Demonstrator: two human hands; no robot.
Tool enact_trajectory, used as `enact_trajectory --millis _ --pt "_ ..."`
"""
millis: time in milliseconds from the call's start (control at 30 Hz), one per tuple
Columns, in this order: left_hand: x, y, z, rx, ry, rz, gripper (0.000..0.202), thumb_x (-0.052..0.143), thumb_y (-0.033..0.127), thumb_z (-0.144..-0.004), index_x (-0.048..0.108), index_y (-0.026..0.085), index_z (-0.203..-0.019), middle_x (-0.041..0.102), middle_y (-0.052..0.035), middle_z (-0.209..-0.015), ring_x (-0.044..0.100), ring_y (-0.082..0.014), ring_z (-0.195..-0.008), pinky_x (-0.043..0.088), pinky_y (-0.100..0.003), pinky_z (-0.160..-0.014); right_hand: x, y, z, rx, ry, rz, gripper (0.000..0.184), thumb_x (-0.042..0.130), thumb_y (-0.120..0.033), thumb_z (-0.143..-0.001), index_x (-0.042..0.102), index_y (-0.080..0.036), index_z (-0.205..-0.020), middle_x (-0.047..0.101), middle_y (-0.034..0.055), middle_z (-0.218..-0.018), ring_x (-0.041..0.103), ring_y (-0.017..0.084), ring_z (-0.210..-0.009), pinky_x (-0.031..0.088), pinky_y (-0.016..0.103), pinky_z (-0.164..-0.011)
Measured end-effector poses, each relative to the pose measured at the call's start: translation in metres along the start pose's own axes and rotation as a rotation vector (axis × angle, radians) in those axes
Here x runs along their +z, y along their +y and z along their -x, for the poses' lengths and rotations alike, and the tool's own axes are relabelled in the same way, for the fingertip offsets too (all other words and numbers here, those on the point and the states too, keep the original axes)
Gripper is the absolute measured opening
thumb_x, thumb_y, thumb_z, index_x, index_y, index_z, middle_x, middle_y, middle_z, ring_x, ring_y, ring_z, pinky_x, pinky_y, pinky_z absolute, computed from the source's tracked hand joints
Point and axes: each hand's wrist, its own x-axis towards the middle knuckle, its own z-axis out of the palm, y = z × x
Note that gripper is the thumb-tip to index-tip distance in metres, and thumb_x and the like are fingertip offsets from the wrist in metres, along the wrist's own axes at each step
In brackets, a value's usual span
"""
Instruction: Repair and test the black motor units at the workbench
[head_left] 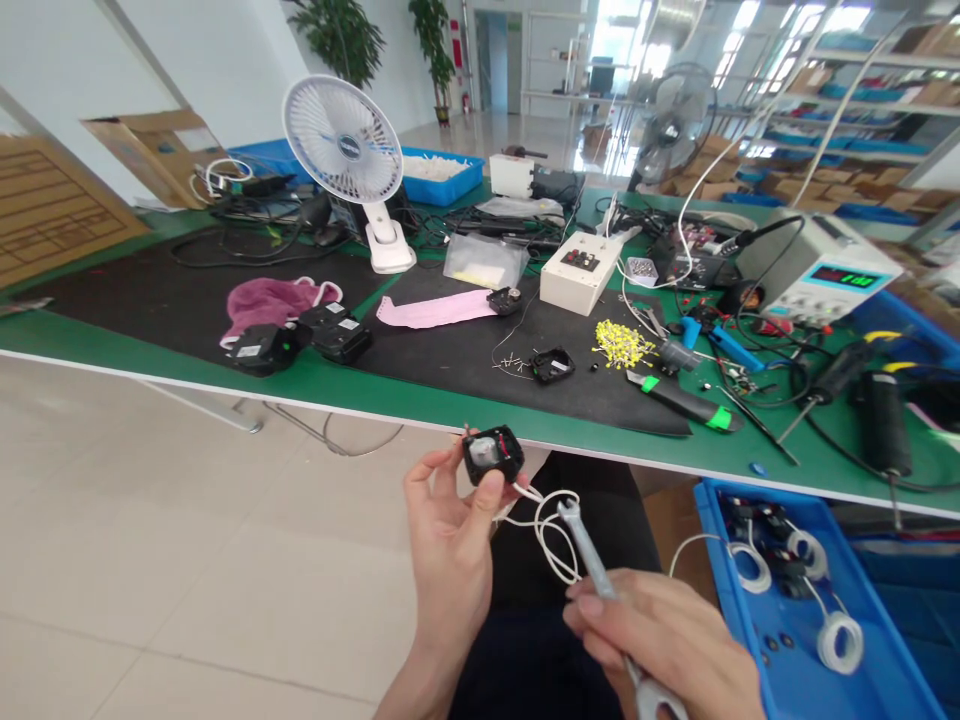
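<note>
My left hand pinches a small black housing with a pale round part inside, held just below the bench edge. A thin white cable runs from it and coils between my hands. My right hand is closed round a silver open-ended wrench, whose jaw points up toward the housing without touching it. Another small black housing lies on the black mat beside a few loose pins.
A green bench holds a white desk fan, black battery packs, a pink cloth, a white box, yellow connectors, cutters, soldering irons and a power supply. A blue bin of coiled cables sits by my right knee.
</note>
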Motion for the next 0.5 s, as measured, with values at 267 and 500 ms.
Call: enact_trajectory --millis 267,500 --pt "0.000 0.021 0.003 0.090 -0.039 -0.009 0.057 0.084 0.016 -0.084 0.048 0.032 -0.125 0.052 -0.0081 -0.145 0.066 -0.0251 -0.116 0.069 -0.037 -0.081 -0.033 0.108 -0.040 0.291 0.081 0.270 0.018 0.064 -0.034 -0.107 0.072 -0.025 -0.121 0.069 0.0069 -0.099 0.061 0.025 -0.094 0.050 0.040 -0.084" --pt "0.001 0.014 0.012 0.052 -0.101 -0.035 0.063 0.085 0.016 -0.083 0.045 0.034 -0.128 0.051 -0.0078 -0.147 0.067 -0.0268 -0.120 0.065 -0.043 -0.094 -0.043 0.157 -0.041 0.325 -0.022 0.358 0.030 0.061 -0.046 -0.107 0.075 -0.022 -0.118 0.071 0.0095 -0.107 0.058 0.030 -0.103 0.047 0.046 -0.091"
